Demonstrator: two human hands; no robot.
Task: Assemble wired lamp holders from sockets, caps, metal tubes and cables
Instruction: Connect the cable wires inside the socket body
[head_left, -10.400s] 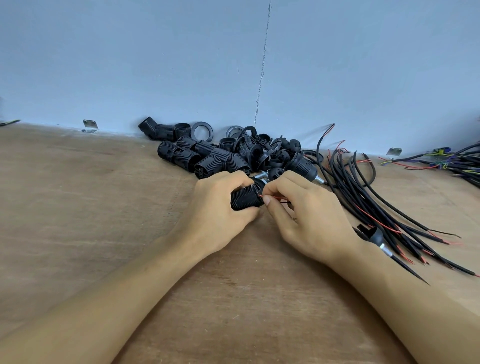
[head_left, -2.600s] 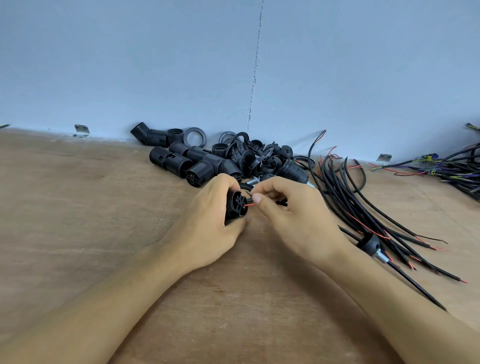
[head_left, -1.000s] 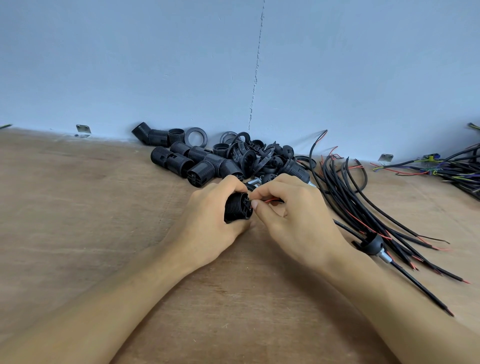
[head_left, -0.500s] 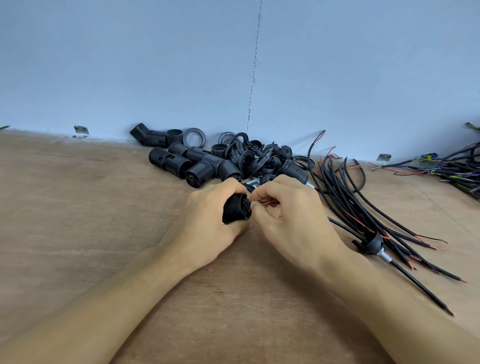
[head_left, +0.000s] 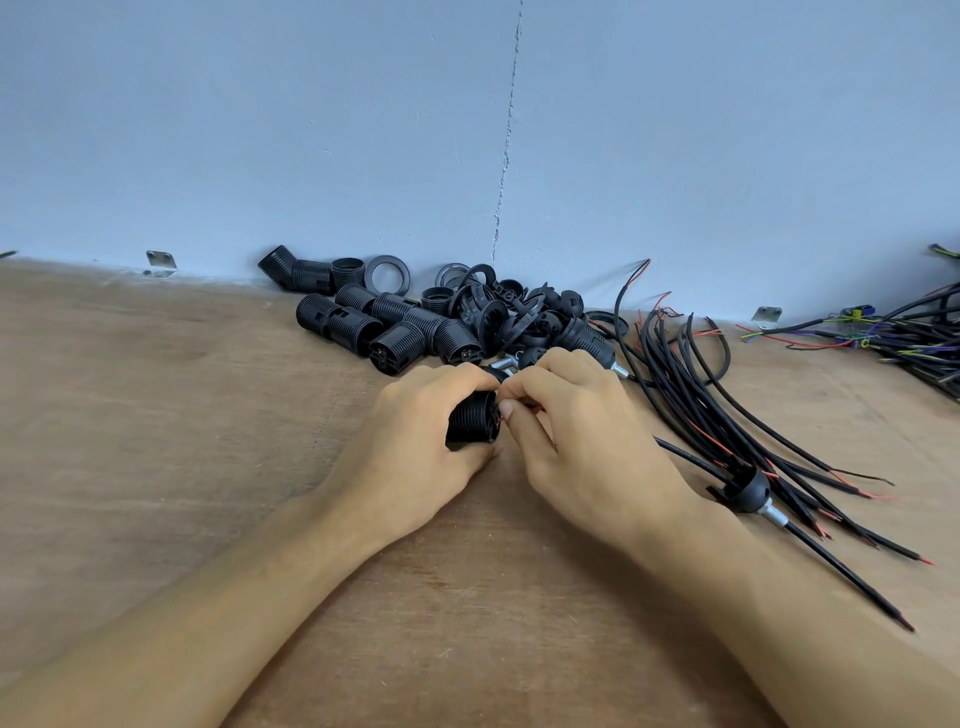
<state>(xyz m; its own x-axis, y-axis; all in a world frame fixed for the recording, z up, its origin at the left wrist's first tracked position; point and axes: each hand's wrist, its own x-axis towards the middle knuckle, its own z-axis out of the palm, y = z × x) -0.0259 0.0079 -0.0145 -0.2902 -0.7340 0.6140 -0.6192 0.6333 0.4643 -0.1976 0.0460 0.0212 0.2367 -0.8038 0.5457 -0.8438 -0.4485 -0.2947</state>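
We see the left hand curled round a black ribbed socket at mid worktop. Its end faces the right hand, whose thumb and forefinger pinch a thin wire right against it. Behind lies a heap of sockets and caps — loose cables fan out to the right.

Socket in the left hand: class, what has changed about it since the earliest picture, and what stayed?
The left hand has turned the socket: only its ribbed side showed, now its end face partly shows too. The right hand presses its fingertips at that face, mostly hiding the red wire seen earlier. Unchanged: the left hand's grip, the pile of black parts, the loose cables, the cap beside the right wrist.
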